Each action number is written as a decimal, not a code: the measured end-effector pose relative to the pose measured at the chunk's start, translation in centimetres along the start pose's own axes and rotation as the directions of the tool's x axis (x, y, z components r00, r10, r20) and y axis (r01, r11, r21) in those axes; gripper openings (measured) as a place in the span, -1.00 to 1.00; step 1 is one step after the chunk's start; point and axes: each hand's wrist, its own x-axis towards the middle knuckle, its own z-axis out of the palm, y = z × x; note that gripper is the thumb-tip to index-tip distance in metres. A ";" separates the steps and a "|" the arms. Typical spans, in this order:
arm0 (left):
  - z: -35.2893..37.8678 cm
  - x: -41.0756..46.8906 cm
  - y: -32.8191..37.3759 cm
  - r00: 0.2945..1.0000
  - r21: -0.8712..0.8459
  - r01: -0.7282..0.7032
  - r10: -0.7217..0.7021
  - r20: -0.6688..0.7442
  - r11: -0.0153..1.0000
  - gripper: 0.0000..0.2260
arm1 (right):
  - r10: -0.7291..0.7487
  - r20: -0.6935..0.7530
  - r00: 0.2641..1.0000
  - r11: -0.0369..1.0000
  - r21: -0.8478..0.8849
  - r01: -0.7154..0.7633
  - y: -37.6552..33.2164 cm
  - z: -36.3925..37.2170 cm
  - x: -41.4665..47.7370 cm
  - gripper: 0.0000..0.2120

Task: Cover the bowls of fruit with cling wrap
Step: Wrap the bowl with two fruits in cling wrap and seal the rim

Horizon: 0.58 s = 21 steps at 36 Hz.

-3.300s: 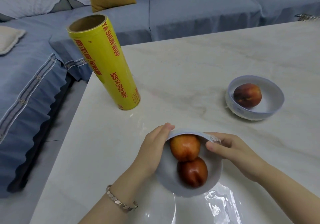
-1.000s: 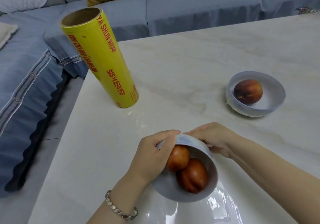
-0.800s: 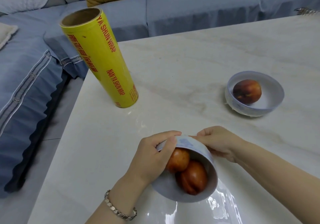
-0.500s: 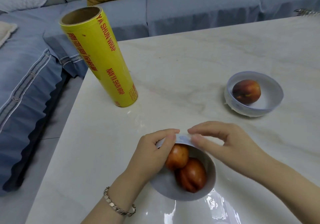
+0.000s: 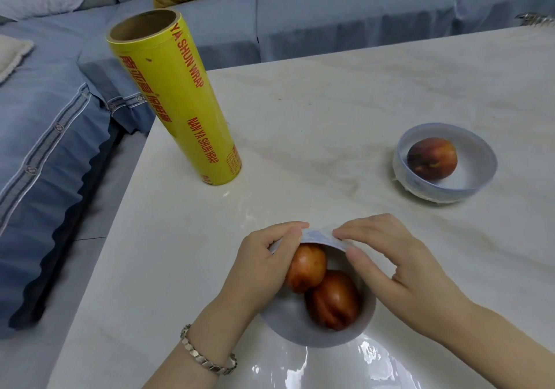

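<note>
A white bowl (image 5: pixel 303 330) holding two peaches (image 5: pixel 332 297) is tilted toward me near the table's front edge, with clear cling film over it and trailing onto the table toward me. My left hand (image 5: pixel 261 265) grips the bowl's left rim, fingers curled over the far edge. My right hand (image 5: pixel 399 265) curls over the far right rim, fingertips on the film there. A second white bowl (image 5: pixel 477 160) with one peach (image 5: pixel 432 160) stands at the right, film wrinkled around its base. The yellow cling wrap roll (image 5: pixel 177 103) stands upright at the table's left edge.
The pale marble table (image 5: pixel 330 103) has its left edge close to the roll, with grey floor below it. A blue sofa (image 5: pixel 330 7) with cushions runs behind and to the left. A shiny object (image 5: pixel 534 19) sits at the far right table corner.
My right hand has shifted along the far rim toward my left hand, fingertips now nearly meeting it. The near bowl has stayed tilted toward me. Roll and far bowl have not moved.
</note>
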 end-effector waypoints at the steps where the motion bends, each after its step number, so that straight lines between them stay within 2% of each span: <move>1: 0.0 0.0 -0.1 1.000 0.002 -0.002 0.002 -0.001 1.000 -0.67 | 0.015 0.017 1.000 1.000 -0.001 -0.015 0.0 0.1 0.1 -0.56; 5: -0.1 0.1 -0.1 1.000 0.011 -0.004 0.004 0.010 1.000 -0.69 | 0.072 0.080 0.994 0.997 -0.025 -0.070 -0.1 0.4 0.5 -0.49; 8: 0.0 0.1 0.0 1.000 0.028 -0.013 0.012 0.017 1.000 -0.73 | 0.170 0.178 0.969 0.985 0.002 -0.173 -0.4 0.6 0.7 -0.48; 12: 0.0 0.2 0.1 1.000 0.036 -0.010 0.010 0.012 0.999 -0.78 | 0.252 0.240 0.938 0.956 0.086 -0.279 -0.6 0.7 1.4 -0.64; 17: -0.1 0.1 0.0 1.000 0.001 0.017 -0.017 -0.021 1.000 -0.78 | 0.409 0.325 0.853 0.831 0.255 -0.495 0.4 2.1 2.0 -0.43; 19: 0.0 0.1 0.2 0.999 0.007 0.030 -0.030 -0.034 1.000 -0.77 | 0.405 0.336 0.850 0.792 0.336 -0.510 0.8 2.2 2.1 -0.51; 21: -0.1 0.3 0.4 0.997 0.011 0.066 -0.065 -0.044 0.998 -0.78 | 0.376 0.383 0.844 0.710 0.466 -0.528 1.0 2.1 2.0 -0.59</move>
